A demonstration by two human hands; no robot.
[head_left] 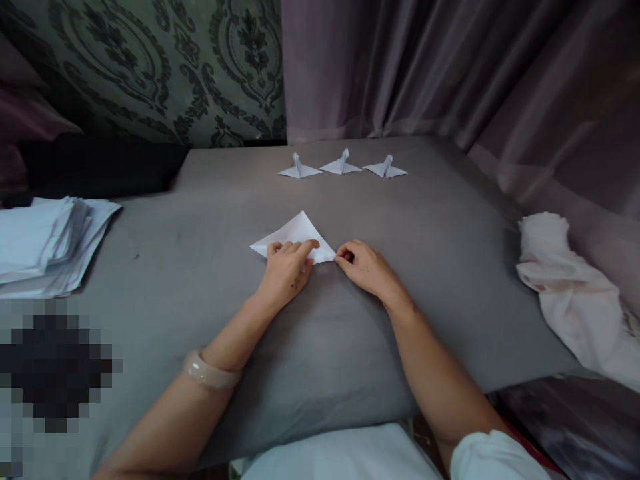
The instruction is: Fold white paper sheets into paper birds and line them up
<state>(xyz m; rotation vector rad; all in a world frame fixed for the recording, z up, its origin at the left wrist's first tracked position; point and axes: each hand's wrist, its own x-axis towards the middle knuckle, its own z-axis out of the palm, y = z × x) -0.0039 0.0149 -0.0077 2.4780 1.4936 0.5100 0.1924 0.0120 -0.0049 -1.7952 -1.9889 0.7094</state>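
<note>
The right hand (345, 255) is pinching the folded white paper (295, 231) by its three-o'clock corner on the grey cloth (175, 280), the left hand (290, 263) is lying across the sheet, gripping or not I can't tell, three origami birds (344, 167) sitting beyond at one o'clock

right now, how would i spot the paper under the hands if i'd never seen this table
Start with the grey-covered table. Near its middle lies a white folded paper, pointed at its far side, with the left hand resting on it and the right hand pinching its right corner. Unlike the three paper figures behind it, it lies low and shows no upright middle piece.
</note>
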